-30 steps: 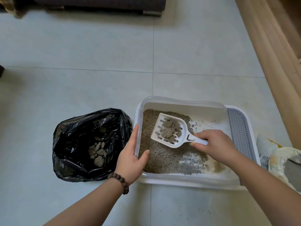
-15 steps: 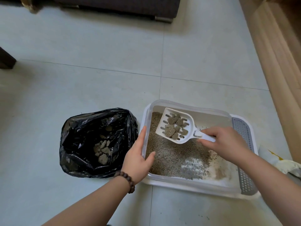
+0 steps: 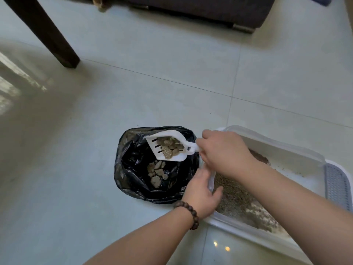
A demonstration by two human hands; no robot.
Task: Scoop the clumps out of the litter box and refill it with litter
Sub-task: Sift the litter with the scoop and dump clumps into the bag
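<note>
My right hand point(image 3: 223, 152) grips the handle of a white slotted scoop point(image 3: 168, 146) loaded with grey clumps, and holds it over the open black rubbish bag point(image 3: 133, 169). More clumps point(image 3: 156, 174) lie at the bottom of the bag. My left hand point(image 3: 200, 192), with a bead bracelet on its wrist, clasps the left rim of the white litter box point(image 3: 275, 148), thumb inside. Brown-grey litter point(image 3: 235, 199) covers part of the box floor, with bare white patches near the front.
A grey perforated step point(image 3: 336, 186) forms the box's right end. A dark wooden furniture leg point(image 3: 47, 33) stands on the pale tiled floor at the upper left. A dark sofa base point(image 3: 200, 8) runs along the top.
My right hand has carried the loaded scoop leftward out of the litter box to above the black bag. The left hand has stayed on the box rim. The camera has turned left.
</note>
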